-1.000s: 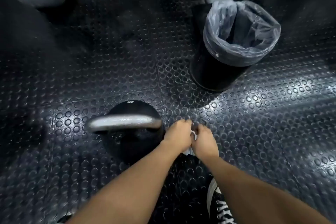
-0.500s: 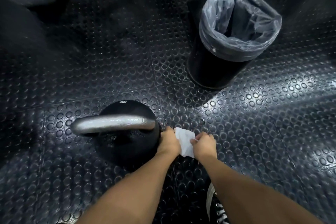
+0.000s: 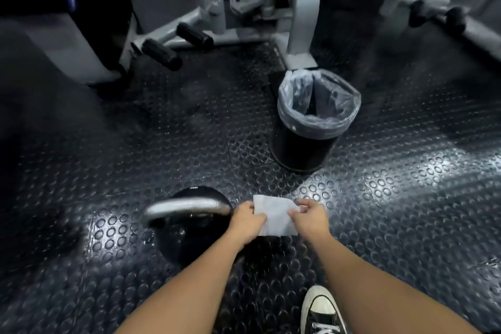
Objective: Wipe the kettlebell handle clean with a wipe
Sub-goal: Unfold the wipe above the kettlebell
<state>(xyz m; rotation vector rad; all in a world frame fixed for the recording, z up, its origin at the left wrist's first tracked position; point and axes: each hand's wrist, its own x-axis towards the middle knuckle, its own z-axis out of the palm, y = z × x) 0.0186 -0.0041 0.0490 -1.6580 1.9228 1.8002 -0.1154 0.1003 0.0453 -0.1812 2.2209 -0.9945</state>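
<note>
A black kettlebell (image 3: 187,236) with a shiny grey handle (image 3: 184,206) stands on the studded rubber floor at lower centre. Just right of it, a white wipe (image 3: 275,215) is spread out flat between my two hands. My left hand (image 3: 248,221) pinches the wipe's left edge, close to the right end of the handle. My right hand (image 3: 310,218) pinches its right edge. The wipe hangs above the floor and does not touch the handle.
A black bin (image 3: 311,127) lined with a clear bag stands beyond the hands. Grey gym machine frames (image 3: 301,13) with black foam rollers (image 3: 162,54) fill the back. My shoe (image 3: 321,312) is at the bottom edge.
The wipe went from bunched between my hands to unfolded and stretched wide. My hands moved apart. The view tilted up, showing the machines behind the bin.
</note>
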